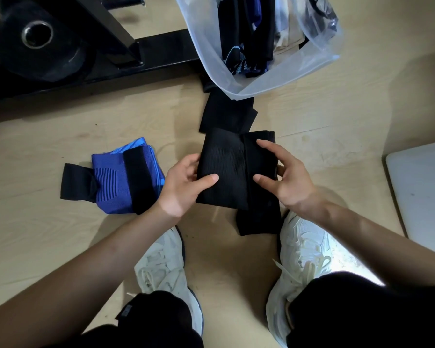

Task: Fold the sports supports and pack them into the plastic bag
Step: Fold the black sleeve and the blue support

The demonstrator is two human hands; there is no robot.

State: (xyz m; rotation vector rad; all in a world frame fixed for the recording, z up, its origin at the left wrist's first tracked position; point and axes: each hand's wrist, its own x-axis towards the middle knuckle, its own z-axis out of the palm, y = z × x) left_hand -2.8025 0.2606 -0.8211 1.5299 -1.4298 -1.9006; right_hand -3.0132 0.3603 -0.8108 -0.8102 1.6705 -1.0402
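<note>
Both hands hold a folded black support [226, 169] above the floor [48, 234]: the left hand [183, 184] pinches its left edge, the right hand [284, 177] its right edge. The bag [211, 59] lies open beyond it, with supports inside.

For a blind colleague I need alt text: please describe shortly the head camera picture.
The left hand and right hand hold a folded black support over a wooden floor. A blue support lies to its left; an open plastic bag with supports inside lies beyond.
</note>
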